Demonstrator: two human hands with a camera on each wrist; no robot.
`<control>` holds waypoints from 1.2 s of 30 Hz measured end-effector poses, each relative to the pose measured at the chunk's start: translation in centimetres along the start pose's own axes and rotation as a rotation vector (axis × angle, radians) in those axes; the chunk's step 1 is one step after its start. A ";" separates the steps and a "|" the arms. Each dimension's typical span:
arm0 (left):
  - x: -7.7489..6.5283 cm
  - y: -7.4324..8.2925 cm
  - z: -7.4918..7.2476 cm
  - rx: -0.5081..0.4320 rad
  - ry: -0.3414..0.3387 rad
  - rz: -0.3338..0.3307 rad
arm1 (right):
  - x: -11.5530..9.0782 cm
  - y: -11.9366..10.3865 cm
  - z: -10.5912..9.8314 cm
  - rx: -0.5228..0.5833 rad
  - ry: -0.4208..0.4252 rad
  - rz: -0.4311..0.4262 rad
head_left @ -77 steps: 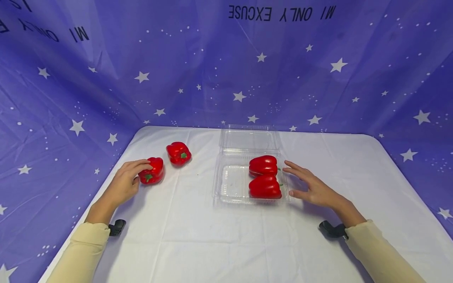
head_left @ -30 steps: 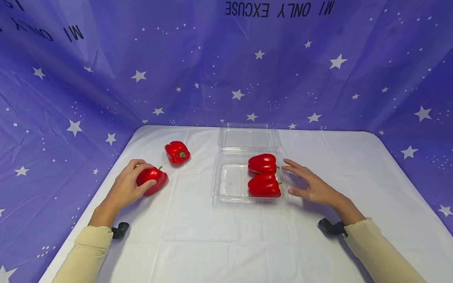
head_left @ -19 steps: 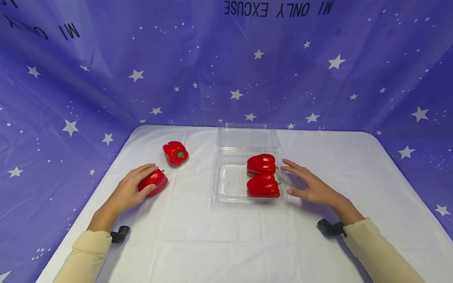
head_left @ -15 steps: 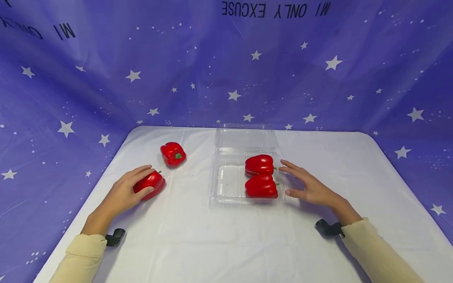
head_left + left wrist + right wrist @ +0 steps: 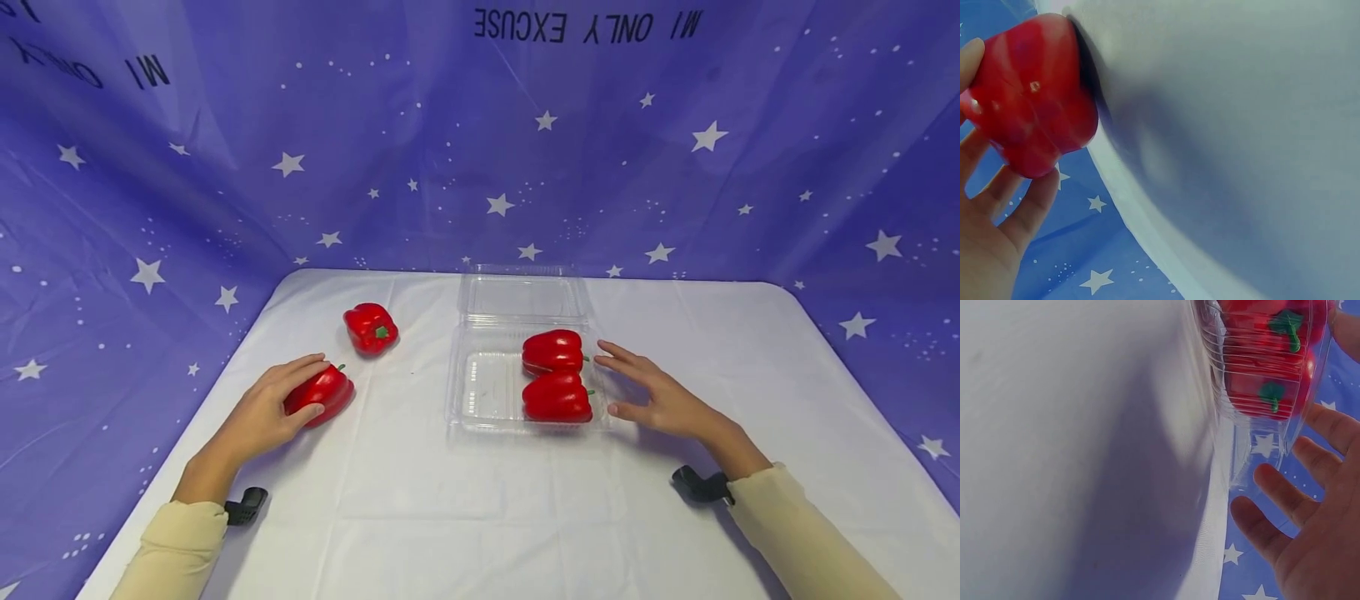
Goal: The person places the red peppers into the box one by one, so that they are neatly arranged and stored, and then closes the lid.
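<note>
My left hand [image 5: 262, 410] grips a red bell pepper [image 5: 330, 396] on the left of the table, thumb on the near side and fingers over the far side. That pepper lies on its side, its green stem pointing away and to the right. In the left wrist view its lobed bottom [image 5: 1035, 94] faces the camera. My right hand [image 5: 660, 396] has its fingers spread beside the right wall of a clear plastic clamshell box [image 5: 487, 392]. Two red bell peppers, a far one [image 5: 553, 350] and a near one [image 5: 557, 397], lie side by side in its right half, stems rightward.
Another red bell pepper [image 5: 371, 328] sits behind the left hand, stem toward me. The box's lid [image 5: 525, 296] is folded back toward the far table edge. A white cloth [image 5: 450, 517] covers the table, and a purple starry curtain [image 5: 420, 150] surrounds it.
My left hand has turned its bell pepper from stem facing me to stem pointing away and right, ending slightly nearer to me. The right hand stays by the box.
</note>
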State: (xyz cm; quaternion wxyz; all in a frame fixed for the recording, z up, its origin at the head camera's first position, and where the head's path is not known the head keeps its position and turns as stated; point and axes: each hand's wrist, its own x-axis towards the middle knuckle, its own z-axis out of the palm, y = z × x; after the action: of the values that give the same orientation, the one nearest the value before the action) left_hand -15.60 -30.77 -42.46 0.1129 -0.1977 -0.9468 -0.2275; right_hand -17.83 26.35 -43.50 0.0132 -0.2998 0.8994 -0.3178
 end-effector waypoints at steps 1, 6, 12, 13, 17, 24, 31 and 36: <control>-0.1 0.0 0.0 0.001 0.004 -0.001 | 0.0 0.0 0.0 0.001 0.001 -0.002; -0.4 0.0 0.1 0.005 0.022 0.011 | 0.1 0.1 0.2 0.003 0.001 -0.014; -0.5 0.1 0.0 0.012 0.036 0.015 | 0.3 0.2 0.1 -0.006 0.005 -0.018; -0.5 0.1 0.0 0.014 0.038 0.014 | 0.3 0.2 0.1 -0.007 0.004 -0.015; -0.5 0.1 0.0 0.016 0.047 0.017 | 0.5 0.1 0.0 -0.006 -0.001 -0.005; -0.5 -0.1 0.2 0.024 0.068 0.051 | 0.5 0.0 0.0 0.006 -0.005 0.005; -0.5 0.9 0.7 0.011 0.116 0.113 | 0.4 -0.1 0.1 0.009 -0.001 -0.001; -0.2 2.8 0.5 0.007 0.135 0.174 | 0.2 0.1 0.2 0.022 -0.003 0.001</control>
State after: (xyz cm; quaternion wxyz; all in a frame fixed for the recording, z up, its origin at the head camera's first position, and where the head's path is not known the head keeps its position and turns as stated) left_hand -14.30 -28.29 -41.88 0.1966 -0.2631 -0.9170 -0.2262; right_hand -17.97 26.20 -43.69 0.0179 -0.2995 0.8960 -0.3274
